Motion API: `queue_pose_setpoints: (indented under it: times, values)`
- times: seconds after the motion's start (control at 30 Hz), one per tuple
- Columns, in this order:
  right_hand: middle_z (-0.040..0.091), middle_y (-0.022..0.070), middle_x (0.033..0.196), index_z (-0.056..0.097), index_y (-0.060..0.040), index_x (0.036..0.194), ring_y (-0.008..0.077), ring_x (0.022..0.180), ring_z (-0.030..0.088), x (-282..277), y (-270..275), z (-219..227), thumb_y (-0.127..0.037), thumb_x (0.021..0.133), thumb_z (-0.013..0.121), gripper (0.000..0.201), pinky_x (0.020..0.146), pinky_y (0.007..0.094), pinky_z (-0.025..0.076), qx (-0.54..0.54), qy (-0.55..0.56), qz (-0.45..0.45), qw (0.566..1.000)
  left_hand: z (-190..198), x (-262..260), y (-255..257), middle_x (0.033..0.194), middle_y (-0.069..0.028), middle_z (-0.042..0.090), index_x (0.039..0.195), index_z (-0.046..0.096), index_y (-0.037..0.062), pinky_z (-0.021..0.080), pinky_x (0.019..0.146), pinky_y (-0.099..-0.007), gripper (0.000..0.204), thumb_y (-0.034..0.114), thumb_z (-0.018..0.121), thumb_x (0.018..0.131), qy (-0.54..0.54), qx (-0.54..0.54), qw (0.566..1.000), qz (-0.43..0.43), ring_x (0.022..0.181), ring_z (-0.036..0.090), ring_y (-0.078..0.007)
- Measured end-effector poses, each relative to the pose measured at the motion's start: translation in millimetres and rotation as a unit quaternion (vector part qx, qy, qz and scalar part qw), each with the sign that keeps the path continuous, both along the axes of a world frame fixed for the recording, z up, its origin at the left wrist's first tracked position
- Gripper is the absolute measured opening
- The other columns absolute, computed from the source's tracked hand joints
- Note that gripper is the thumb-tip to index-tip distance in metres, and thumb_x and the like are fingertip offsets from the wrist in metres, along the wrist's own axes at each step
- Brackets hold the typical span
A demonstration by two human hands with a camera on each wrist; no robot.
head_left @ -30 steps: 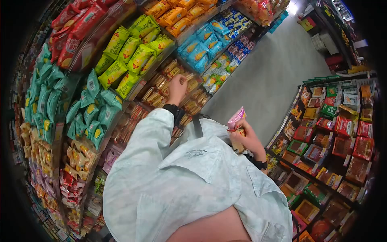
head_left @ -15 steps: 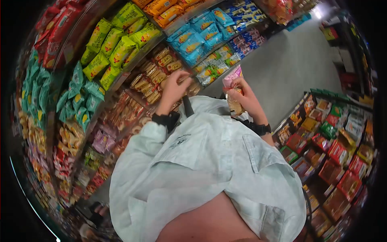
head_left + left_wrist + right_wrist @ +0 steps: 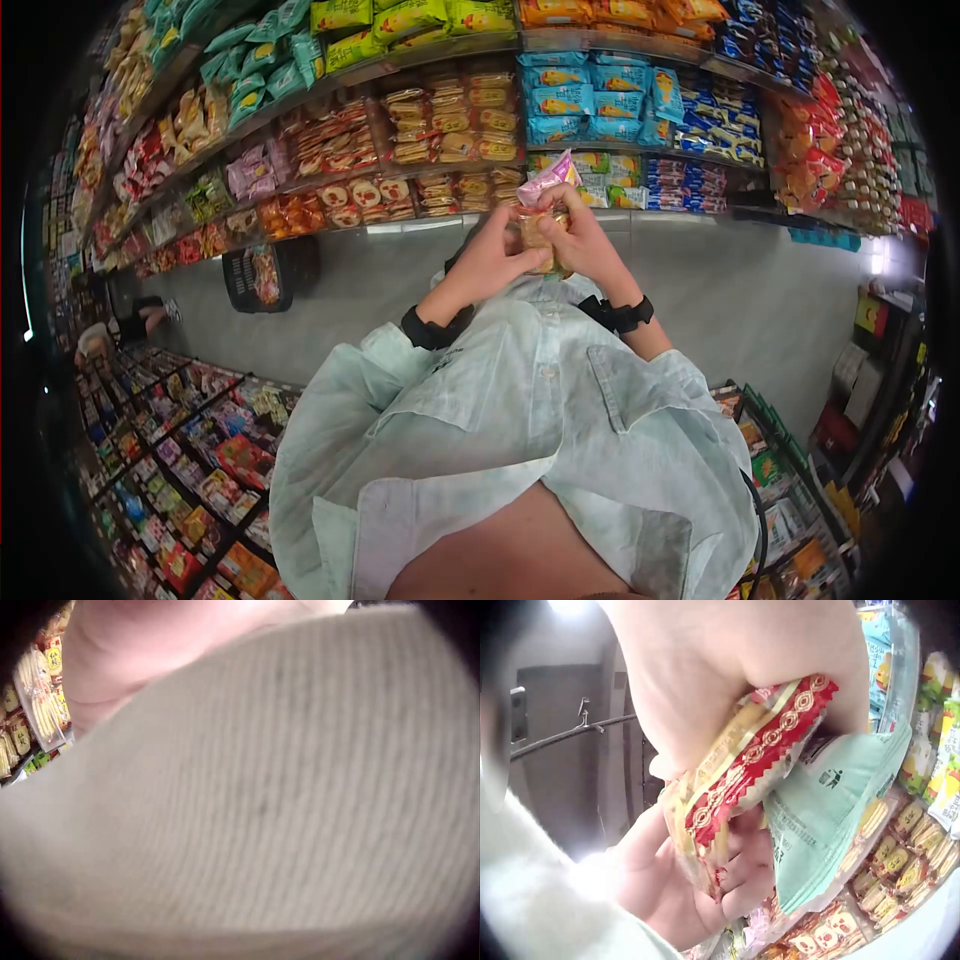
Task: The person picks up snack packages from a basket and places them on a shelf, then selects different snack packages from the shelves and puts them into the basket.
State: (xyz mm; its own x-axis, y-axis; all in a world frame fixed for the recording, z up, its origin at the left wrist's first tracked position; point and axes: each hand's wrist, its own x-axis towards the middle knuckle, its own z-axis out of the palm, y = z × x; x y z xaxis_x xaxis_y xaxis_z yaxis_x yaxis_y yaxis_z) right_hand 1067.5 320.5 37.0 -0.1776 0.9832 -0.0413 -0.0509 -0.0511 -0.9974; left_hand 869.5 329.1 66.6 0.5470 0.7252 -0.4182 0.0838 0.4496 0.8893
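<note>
In the head view, my right hand (image 3: 588,245) grips a clear packet of golden biscuits (image 3: 538,238) and a pink packet (image 3: 550,178) in front of the chest. My left hand (image 3: 488,262) meets it from the other side, its fingers curled at the clear packet. The right wrist view has the clear, red-banded packet (image 3: 742,761) between the right hand (image 3: 735,652) above and the left hand (image 3: 682,881) below, with a teal packet (image 3: 832,810) beside it. Pale ribbed cloth hides most of the left wrist view, under part of the left hand (image 3: 150,645).
Shelves of packaged snacks run across the front, with blue packets (image 3: 590,100) and bagged biscuits (image 3: 450,120). A black basket (image 3: 258,278) stands on the grey floor (image 3: 380,270) at left. Display racks (image 3: 200,460) rise behind on both sides, and a person sits far left.
My left hand has come away from the shelf of bagged biscuits and joined my right hand at the packets. The view has turned, so the shelves now lie straight across.
</note>
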Motion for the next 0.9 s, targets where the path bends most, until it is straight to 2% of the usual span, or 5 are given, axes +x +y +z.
queue_pose_setpoints:
  times: [0.13, 0.27, 0.4, 0.63, 0.9]
  values:
    - [0.058, 0.0022, 0.104, 0.053, -0.0062, 0.112, 0.0121, 0.099, 0.055, 1.5, -4.4, -8.5, -0.012, 0.104, 0.062, 0.013, 0.09, 0.0275, 0.046, -0.015, 0.007, -0.035, 0.999, -0.1, -12.4, 11.2, 0.118, -0.0109, 0.068, 0.135, 0.04, 0.0059, 0.055, 0.09, -0.0317, 0.049, 0.006, 0.072, 0.097, -0.012, 0.004, 1.0, -0.008, 0.106, 0.067, -0.0145]
    - [0.057, 0.0004, 0.099, 0.053, -0.0067, 0.11, 0.0101, 0.096, 0.054, 22.7, -9.6, 6.5, -0.01, 0.105, 0.06, 0.009, 0.086, 0.026, 0.046, -0.057, 0.009, -0.069, 0.996, -31.9, -32.2, 54.2, 0.115, -0.0079, 0.068, 0.136, 0.043, 0.0061, 0.054, 0.088, -0.0299, 0.05, 0.002, 0.072, 0.095, 0.091, 0.125, 0.987, 0.039, 0.104, 0.065, -0.0125]
    - [0.056, 0.001, 0.104, 0.054, -0.0064, 0.108, 0.0096, 0.095, 0.052, 36.8, -18.2, 9.6, -0.008, 0.104, 0.057, 0.005, 0.085, 0.0253, 0.045, -0.08, -0.051, -0.152, 0.984, -53.4, -50.0, 112.0, 0.115, -0.0154, 0.069, 0.121, 0.057, 0.007, 0.052, 0.093, -0.0431, 0.038, 0.011, 0.072, 0.087, 0.275, 0.309, 0.908, 0.055, 0.106, 0.067, -0.0352]
    - [0.052, 0.0002, 0.106, 0.053, -0.0082, 0.112, 0.0099, 0.093, 0.049, 6.2, -34.5, 18.9, -0.01, 0.108, 0.051, 0.005, 0.083, 0.0246, 0.043, -0.142, -0.104, -0.292, 0.94, -115.4, -47.8, 199.8, 0.116, -0.0161, 0.066, 0.115, 0.062, 0.0062, 0.05, 0.095, -0.0485, 0.028, 0.003, 0.059, 0.087, 0.256, 0.45, 0.856, -0.009, 0.112, 0.061, -0.0405]
    - [0.05, -0.0008, 0.103, 0.052, -0.0084, 0.113, 0.0083, 0.089, 0.046, -48.1, -34.1, 31.5, -0.012, 0.11, 0.049, 0.006, 0.079, 0.0238, 0.041, -0.18, -0.116, -0.336, 0.917, -165.6, -36.7, 225.8, 0.119, -0.0078, 0.064, 0.098, 0.069, 0.011, 0.051, 0.091, -0.0465, 0.016, 0.004, 0.062, 0.086, 0.277, 0.437, 0.837, -0.179, 0.115, 0.058, -0.0354]
